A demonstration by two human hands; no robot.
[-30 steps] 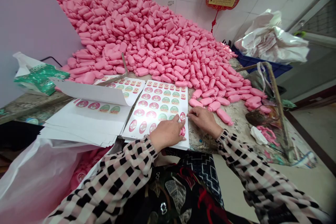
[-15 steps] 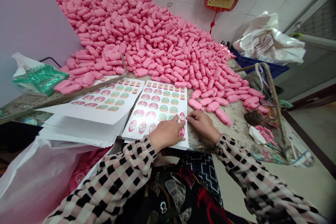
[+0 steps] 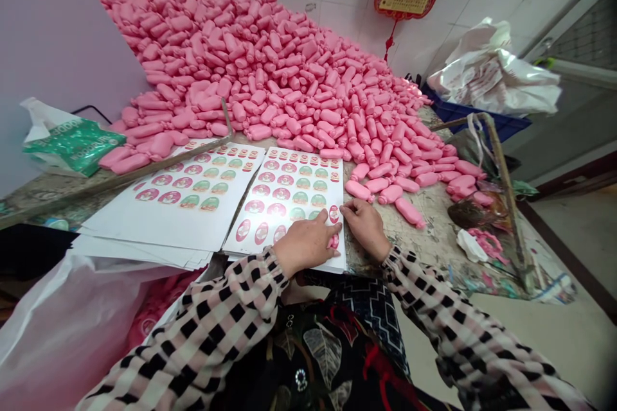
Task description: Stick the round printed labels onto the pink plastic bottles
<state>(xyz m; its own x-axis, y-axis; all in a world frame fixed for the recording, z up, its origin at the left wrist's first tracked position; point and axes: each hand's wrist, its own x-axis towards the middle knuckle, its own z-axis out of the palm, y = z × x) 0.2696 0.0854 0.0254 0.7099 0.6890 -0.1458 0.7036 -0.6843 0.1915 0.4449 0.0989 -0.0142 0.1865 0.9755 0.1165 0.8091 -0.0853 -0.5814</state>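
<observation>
Sticker sheet [image 3: 289, 201] lies under left hand [image 3: 307, 244], right hand [image 3: 367, 226] at edge.

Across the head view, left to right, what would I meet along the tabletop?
Green-and-white packet, left stack of printed sheets, left hand, right hand, frontmost loose pink bottle, crumpled white scrap.

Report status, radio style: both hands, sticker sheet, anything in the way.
Left hand rests on sticker sheet, hiding some of its lower right. Right hand at sheet's right edge. Pink bottles heaped beyond.
</observation>
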